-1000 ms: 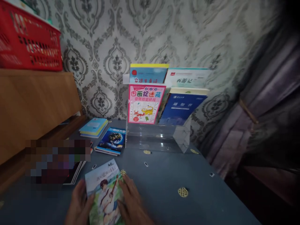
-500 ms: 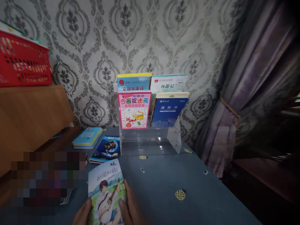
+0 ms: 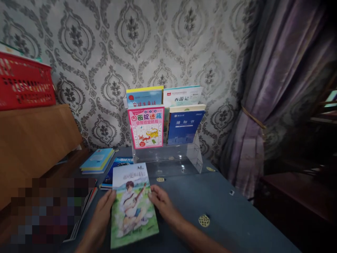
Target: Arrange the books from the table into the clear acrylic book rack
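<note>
A book with a drawn guitar player on its green and white cover (image 3: pixel 134 207) is held upright and slightly tilted above the table. My left hand (image 3: pixel 103 207) grips its left edge, and my right hand (image 3: pixel 162 200) pinches its right edge. Behind it stands a clear acrylic book rack (image 3: pixel 195 158). On the rack's tiers are a pink picture book (image 3: pixel 147 128), a dark blue book (image 3: pixel 185 128), a light blue book with a yellow one behind (image 3: pixel 144 97) and a white book (image 3: pixel 182 96). The rack's lowest tier shows bare plastic.
On the grey-blue table (image 3: pixel 223 218) lie a blue book with a globe (image 3: pixel 112 174), partly hidden, and a small stack of light blue books (image 3: pixel 97 160). Several books, partly blurred out, lie front left. A red basket (image 3: pixel 26 82) rests on a wooden cabinet (image 3: pixel 39 137). Purple curtain (image 3: pixel 247 147) hangs right.
Both hands have carried the guitar-player book up and forward, toward the rack, and a little right. More of its cover and of my forearms shows. The view has shifted slightly.
</note>
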Demonstrator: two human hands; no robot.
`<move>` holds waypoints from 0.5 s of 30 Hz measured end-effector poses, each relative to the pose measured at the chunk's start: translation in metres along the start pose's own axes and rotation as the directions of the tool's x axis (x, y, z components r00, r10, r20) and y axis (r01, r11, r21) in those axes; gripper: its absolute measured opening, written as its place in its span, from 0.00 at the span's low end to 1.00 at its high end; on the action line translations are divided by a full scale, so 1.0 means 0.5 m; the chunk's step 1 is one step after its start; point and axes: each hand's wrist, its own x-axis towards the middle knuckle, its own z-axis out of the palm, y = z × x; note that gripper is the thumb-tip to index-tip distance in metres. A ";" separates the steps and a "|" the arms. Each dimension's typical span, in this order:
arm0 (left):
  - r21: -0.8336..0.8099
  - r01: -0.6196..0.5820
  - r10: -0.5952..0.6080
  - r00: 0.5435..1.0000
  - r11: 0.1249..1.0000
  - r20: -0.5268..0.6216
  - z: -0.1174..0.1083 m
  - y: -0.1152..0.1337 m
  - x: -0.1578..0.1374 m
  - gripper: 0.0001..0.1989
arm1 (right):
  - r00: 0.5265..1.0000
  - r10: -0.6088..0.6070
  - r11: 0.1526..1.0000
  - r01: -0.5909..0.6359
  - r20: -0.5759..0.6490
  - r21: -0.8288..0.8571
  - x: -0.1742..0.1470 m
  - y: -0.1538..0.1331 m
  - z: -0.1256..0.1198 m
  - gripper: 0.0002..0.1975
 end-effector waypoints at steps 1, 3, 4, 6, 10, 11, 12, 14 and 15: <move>0.008 -0.039 0.038 0.999 0.999 0.013 0.015 0.024 0.007 0.21 | 1.000 -0.020 1.000 0.020 0.000 -0.019 0.013 -0.019 -0.008 0.27; 0.009 -0.111 0.110 0.992 0.994 0.063 0.049 0.071 0.025 0.21 | 0.997 -0.075 0.995 0.075 -0.010 -0.065 0.041 -0.055 -0.024 0.26; 0.001 -0.138 0.137 0.983 0.990 0.124 0.066 0.093 0.036 0.22 | 0.994 -0.108 0.990 0.105 -0.020 -0.090 0.056 -0.073 -0.033 0.25; -0.019 -0.192 0.190 0.947 0.981 0.260 0.103 0.133 0.059 0.24 | 0.985 -0.166 0.978 0.159 -0.043 -0.136 0.087 -0.108 -0.049 0.23; -0.080 -0.311 0.317 0.866 0.947 0.387 0.169 0.206 0.103 0.26 | 0.964 -0.258 0.949 0.242 -0.057 -0.200 0.146 -0.178 -0.077 0.20; -0.097 -0.330 0.340 0.851 0.939 0.399 0.183 0.223 0.112 0.25 | 0.959 -0.278 0.941 0.260 -0.054 -0.216 0.161 -0.196 -0.084 0.20; -0.106 -0.342 0.354 0.841 0.934 0.409 0.194 0.240 0.121 0.25 | 0.954 -0.296 0.932 0.277 -0.052 -0.233 0.175 -0.212 -0.090 0.19; -0.098 -0.364 0.370 0.829 0.926 0.419 0.212 0.272 0.136 0.23 | 0.945 -0.323 0.916 0.299 -0.049 -0.267 0.204 -0.240 -0.101 0.19; -0.085 -0.388 0.387 0.822 0.918 0.418 0.218 0.286 0.142 0.23 | 0.942 -0.334 0.909 0.309 -0.046 -0.279 0.218 -0.251 -0.106 0.18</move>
